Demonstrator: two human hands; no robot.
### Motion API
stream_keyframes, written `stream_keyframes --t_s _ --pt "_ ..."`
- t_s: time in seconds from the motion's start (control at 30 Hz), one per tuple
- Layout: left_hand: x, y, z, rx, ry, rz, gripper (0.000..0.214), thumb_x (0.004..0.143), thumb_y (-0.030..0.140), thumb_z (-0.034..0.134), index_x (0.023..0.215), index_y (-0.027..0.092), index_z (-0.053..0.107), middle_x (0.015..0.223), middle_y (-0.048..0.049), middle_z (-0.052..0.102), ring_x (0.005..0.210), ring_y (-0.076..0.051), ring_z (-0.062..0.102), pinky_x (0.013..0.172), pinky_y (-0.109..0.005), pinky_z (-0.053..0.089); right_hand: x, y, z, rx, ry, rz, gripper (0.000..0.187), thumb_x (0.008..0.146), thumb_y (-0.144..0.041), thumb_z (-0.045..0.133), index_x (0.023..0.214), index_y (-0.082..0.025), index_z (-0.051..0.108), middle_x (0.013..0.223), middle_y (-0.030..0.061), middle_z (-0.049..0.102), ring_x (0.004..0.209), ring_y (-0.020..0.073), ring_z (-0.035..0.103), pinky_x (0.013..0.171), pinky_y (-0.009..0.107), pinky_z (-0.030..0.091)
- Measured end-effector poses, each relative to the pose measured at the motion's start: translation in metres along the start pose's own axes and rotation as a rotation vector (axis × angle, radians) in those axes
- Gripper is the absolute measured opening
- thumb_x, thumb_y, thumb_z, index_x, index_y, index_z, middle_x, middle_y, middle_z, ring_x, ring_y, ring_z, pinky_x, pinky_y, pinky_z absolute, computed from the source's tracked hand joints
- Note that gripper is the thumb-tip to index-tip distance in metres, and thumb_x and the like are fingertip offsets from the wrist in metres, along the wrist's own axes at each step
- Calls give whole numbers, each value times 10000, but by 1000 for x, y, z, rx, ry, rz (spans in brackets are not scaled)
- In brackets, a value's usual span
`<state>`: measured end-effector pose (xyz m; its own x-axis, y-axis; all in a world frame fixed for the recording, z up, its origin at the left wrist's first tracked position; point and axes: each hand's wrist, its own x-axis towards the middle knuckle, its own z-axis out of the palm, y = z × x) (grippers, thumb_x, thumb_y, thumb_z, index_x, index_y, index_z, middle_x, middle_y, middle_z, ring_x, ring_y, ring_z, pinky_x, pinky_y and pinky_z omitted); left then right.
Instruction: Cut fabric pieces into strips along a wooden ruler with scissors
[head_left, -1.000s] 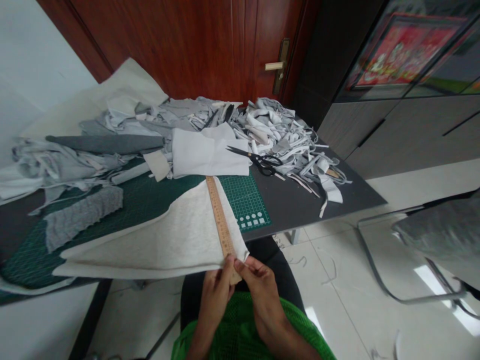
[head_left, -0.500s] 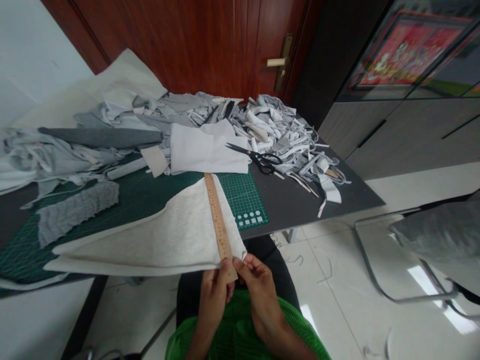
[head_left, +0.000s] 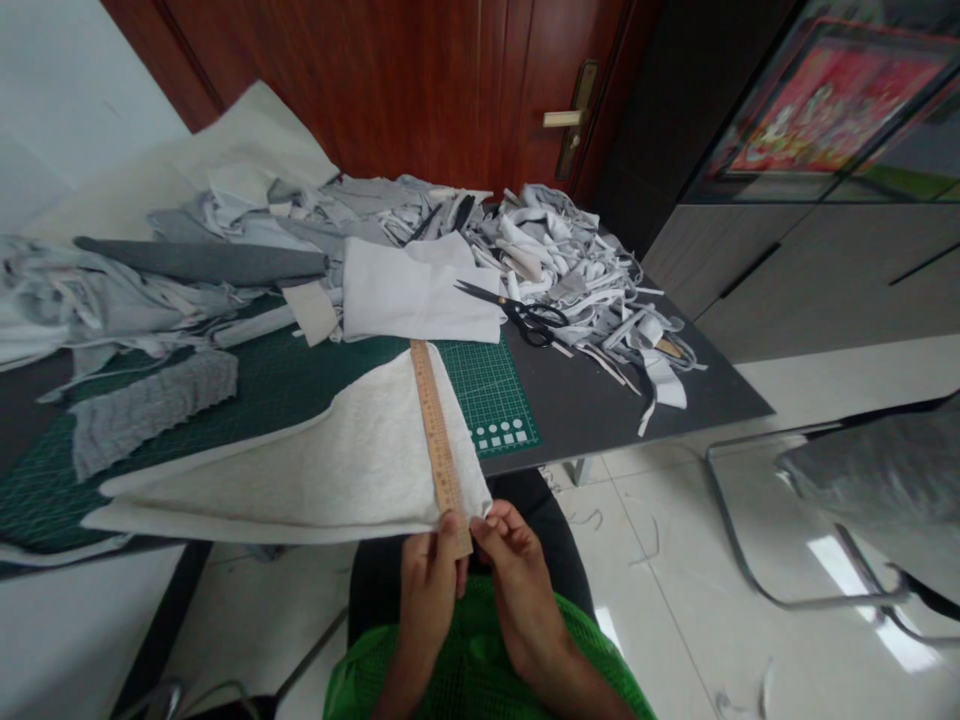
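A wooden ruler (head_left: 433,425) lies across the wide right part of a folded off-white fabric piece (head_left: 315,470), which tapers to the left. My left hand (head_left: 433,570) pinches the ruler's near end, thumb on top, at the fabric's lower edge. My right hand (head_left: 514,560) is closed on the fabric's lower right corner, just beside the ruler's end. Most of the fabric rests on a green cutting mat (head_left: 499,385); its near edge overhangs the table. Fingers under the cloth are partly hidden.
Black scissors (head_left: 525,318) lie beside folded white cloth (head_left: 409,295). Grey and white scraps (head_left: 570,260) are heaped at the back right, more cloth (head_left: 135,300) at the left. A grey ribbed piece (head_left: 157,410) lies on the mat. A metal-framed chair (head_left: 720,500) stands right.
The view has shifted slightly. Both hands keep their grips on the ruler and the fabric corner, and the ruler stays across the cloth.
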<state>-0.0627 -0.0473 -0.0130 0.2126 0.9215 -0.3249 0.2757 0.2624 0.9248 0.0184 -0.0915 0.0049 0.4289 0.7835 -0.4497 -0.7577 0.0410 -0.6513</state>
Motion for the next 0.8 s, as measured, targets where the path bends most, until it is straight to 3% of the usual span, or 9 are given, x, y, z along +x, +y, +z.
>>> stream_keyframes --t_s 0.17,0.3,0.4,0.63,0.8 --pt "-1 2 -2 74 -3 65 707 854 781 408 398 241 435 347 1 403 337 -116 414 421 -258 354 0 -4 1 -134 -9 -26 438 701 -571 877 745 -207 638 653 -46 552 612 117 457 591 229 431" --pt "-1 5 -1 51 2 18 699 808 817 449 402 249 412 349 17 377 335 -110 383 398 -257 339 5 -8 4 -256 -62 -9 495 695 -648 841 733 -211 611 632 -58 492 584 113 396 559 235 383" --pt "-3 9 1 7 13 -22 685 761 838 499 423 247 417 356 27 366 340 -107 370 378 -251 316 9 -9 4 -277 -21 -24 520 707 -675 806 712 -215 564 617 -66 450 577 110 355 553 233 348" --pt "-6 10 2 -8 21 -31 677 790 821 473 424 259 382 360 28 348 341 -106 368 395 -256 318 11 -13 -8 -466 29 -153 424 836 -559 655 633 -224 492 591 -51 426 584 132 370 574 263 329" --pt "-6 7 1 34 18 -8 693 813 830 452 431 254 410 369 21 363 360 -120 391 418 -268 338 16 -21 -15 -624 -35 -198 406 869 -529 609 625 -227 493 584 -49 436 568 135 390 562 269 321"
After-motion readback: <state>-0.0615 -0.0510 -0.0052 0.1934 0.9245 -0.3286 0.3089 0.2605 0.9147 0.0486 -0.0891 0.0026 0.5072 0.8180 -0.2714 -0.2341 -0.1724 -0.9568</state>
